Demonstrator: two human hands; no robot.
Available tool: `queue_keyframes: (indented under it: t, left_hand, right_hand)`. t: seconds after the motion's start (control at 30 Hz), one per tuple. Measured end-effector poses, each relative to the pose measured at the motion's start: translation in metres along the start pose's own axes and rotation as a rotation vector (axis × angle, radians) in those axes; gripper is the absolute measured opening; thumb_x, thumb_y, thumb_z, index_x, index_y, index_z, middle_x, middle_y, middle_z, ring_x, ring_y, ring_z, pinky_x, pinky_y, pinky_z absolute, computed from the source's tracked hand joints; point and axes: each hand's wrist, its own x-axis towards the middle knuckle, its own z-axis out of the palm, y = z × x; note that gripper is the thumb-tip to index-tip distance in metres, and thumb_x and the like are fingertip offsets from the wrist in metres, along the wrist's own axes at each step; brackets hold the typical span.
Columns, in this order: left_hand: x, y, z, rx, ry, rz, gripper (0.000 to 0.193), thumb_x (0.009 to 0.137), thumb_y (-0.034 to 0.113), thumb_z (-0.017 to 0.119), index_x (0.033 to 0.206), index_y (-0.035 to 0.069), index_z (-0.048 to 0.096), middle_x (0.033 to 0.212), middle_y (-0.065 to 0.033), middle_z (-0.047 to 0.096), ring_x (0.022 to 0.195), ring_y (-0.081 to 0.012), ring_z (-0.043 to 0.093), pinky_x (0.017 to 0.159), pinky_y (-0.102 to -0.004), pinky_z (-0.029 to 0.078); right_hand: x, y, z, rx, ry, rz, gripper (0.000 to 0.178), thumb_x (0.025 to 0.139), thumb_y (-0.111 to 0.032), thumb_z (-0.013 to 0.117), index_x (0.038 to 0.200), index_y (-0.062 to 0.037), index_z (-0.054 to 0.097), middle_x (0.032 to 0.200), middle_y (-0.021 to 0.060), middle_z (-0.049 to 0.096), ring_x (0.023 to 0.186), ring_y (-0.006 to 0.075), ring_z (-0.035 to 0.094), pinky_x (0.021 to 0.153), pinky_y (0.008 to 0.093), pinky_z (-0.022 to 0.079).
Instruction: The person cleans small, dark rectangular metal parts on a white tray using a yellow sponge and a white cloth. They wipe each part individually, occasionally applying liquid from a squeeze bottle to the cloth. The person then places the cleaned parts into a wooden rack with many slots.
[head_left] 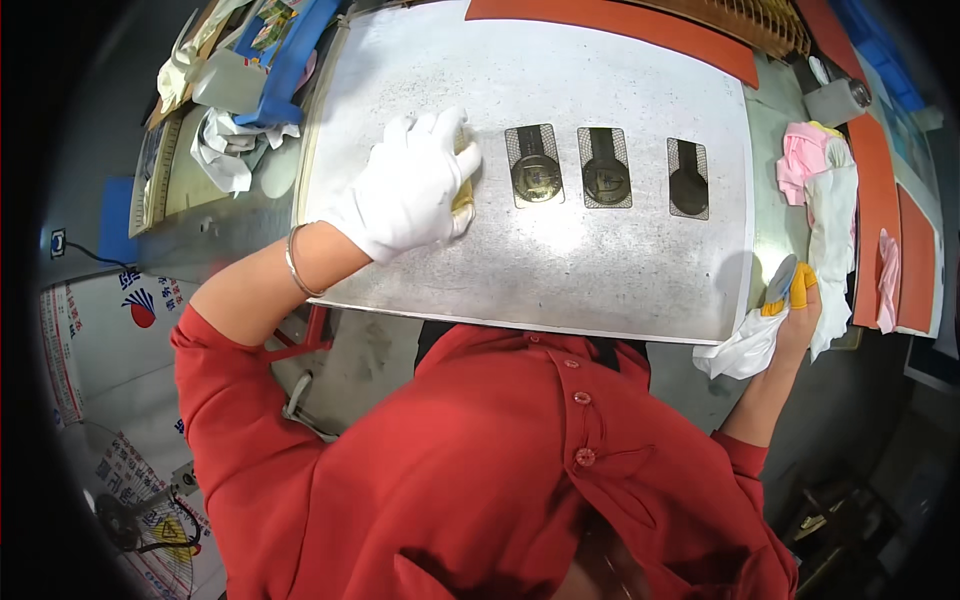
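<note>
My left hand, in a white glove, rests over the left part of a white speckled board. Its fingers are bent, and yellowish patches show at their inner edge; what they hold, if anything, is hidden. To its right lie three flat dark metal plates, each a round disc with a wide strip above: one nearest the glove, another beside it, and a third further right. At the board's lower right corner, my right hand, with yellow covers on its fingers, is closed on a white cloth. A grey rounded piece shows at those fingers.
Right of the board lie a pink cloth, a long white cloth and a clear bottle. Left are a blue tray and a crumpled white cloth. An orange strip runs along the far edge.
</note>
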Motion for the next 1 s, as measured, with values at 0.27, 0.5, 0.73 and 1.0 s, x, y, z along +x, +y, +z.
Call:
queue_keyframes:
  t: [0.27,0.5,0.73,1.0]
  left_hand:
    - [-0.008,-0.011,0.000,-0.384,0.171,-0.019,0.059,0.061,0.026,0.072,0.112,0.007,0.049,0.119,-0.0176,0.045,0.109,-0.0356,0.045,0.096,-0.0406,0.037]
    - [-0.040,-0.053,0.024,-0.471,0.091,-0.107,0.086,0.057,0.035,0.078,0.127,0.006,0.038,0.135,-0.0158,0.036,0.124,-0.0318,0.035,0.103,-0.0385,0.029]
    - [-0.052,-0.065,0.027,-0.307,0.036,-0.211,0.091,0.054,0.027,0.075,0.132,0.008,0.031,0.112,-0.0176,0.046,0.107,-0.0338,0.045,0.092,-0.0436,0.036]
    - [-0.049,-0.050,0.007,0.027,0.064,0.012,0.047,0.061,0.029,0.067,0.100,0.007,0.054,0.092,-0.0134,0.048,0.086,-0.0306,0.053,0.076,-0.0390,0.046]
  right_hand:
    - [0.002,0.007,-0.009,-0.039,-0.002,0.030,0.016,0.091,-0.014,0.049,0.099,-0.0010,0.056,0.083,-0.0014,0.056,0.072,0.0046,0.050,0.063,0.0184,0.040]
    - [0.005,0.006,-0.013,-0.082,-0.032,0.052,0.018,0.092,-0.016,0.048,0.099,-0.0010,0.055,0.081,0.0009,0.056,0.067,0.0067,0.051,0.057,0.0191,0.040]
    - [0.008,0.015,-0.024,-0.075,0.005,0.011,0.020,0.092,-0.012,0.048,0.105,0.0014,0.053,0.087,0.0018,0.058,0.073,0.0072,0.054,0.064,0.0215,0.044]
    - [0.009,0.010,-0.024,-0.178,0.009,0.013,0.022,0.092,-0.015,0.049,0.105,0.0015,0.053,0.090,0.0021,0.057,0.076,0.0080,0.053,0.067,0.0210,0.043]
